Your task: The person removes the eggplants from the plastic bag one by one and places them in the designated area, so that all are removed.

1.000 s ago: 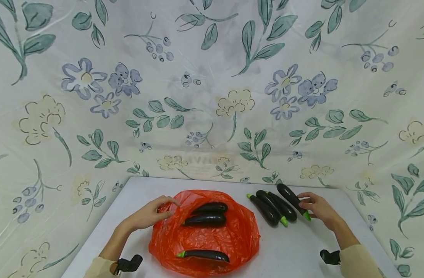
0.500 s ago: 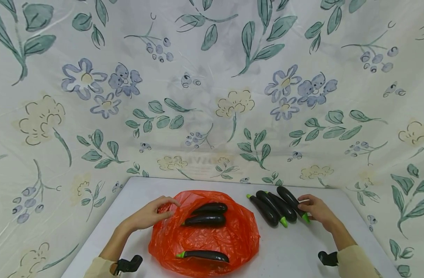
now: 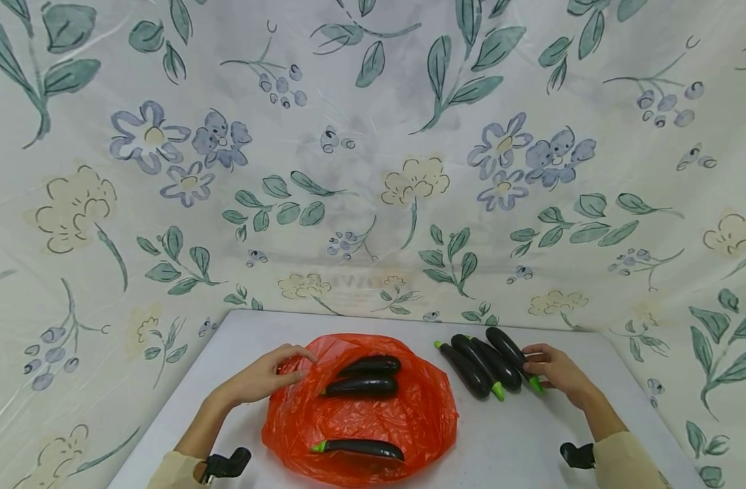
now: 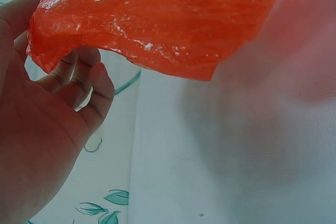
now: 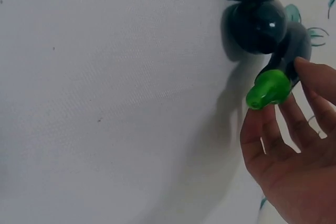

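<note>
My left hand (image 3: 259, 380) pinches the left rim of an open red plastic bag (image 3: 431, 414). In the left wrist view, the thumb lies over the bag's edge (image 4: 157, 30), with curled fingers beneath. Inside the bag are three dark eggplants: two side by side (image 3: 361, 388) near the back and one (image 3: 363, 447) near the front. At the right, my right hand (image 3: 562, 372) holds an eggplant (image 3: 503, 345) near its green stem end (image 5: 270, 88), thumb on one side and fingers on the other. It lies tilted beside a row of other eggplants (image 3: 467, 372).
The white table (image 3: 507, 448) carries the bag at its middle and the eggplant row at its back right. Behind it hangs a floral sheet (image 3: 361, 204), which also spreads along both sides. A black wrist camera (image 3: 226, 465) sits on each forearm.
The held eggplant has come slightly down and left, closer to the row, and my right hand has shifted a little left with it. My left hand and the bag look unchanged.
</note>
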### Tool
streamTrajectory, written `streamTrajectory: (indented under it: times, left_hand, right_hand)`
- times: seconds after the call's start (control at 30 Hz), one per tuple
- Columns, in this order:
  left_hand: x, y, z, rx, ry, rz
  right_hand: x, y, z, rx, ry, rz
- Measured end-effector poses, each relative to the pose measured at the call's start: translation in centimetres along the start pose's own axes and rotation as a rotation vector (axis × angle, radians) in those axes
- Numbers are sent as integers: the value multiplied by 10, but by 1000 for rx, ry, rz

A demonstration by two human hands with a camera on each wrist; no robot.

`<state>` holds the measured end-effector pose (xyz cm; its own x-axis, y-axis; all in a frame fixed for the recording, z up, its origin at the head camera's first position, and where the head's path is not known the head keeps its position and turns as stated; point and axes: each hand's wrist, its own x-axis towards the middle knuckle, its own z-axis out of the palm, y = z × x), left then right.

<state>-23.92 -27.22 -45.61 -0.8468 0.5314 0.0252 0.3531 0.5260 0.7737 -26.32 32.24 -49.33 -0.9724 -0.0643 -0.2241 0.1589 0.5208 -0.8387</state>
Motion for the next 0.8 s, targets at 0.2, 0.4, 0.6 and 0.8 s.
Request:
streamTrajectory:
  times: [0.2, 0.4, 0.6, 0.8]
  left_hand:
    - [-1, 0, -1, 5, 1, -2]
    - [-1, -1, -1, 13, -5, -9]
    - [-1, -3, -1, 9, -8, -2]
    - [-1, -3, -1, -3, -11, -7]
  right_hand:
    - [-2, -1, 3, 0, -14, 1]
    - [-1, 4, 5, 8, -16, 1]
    - [-2, 7, 6, 3, -21, -4]
    - [-4, 10, 7, 15, -33, -11]
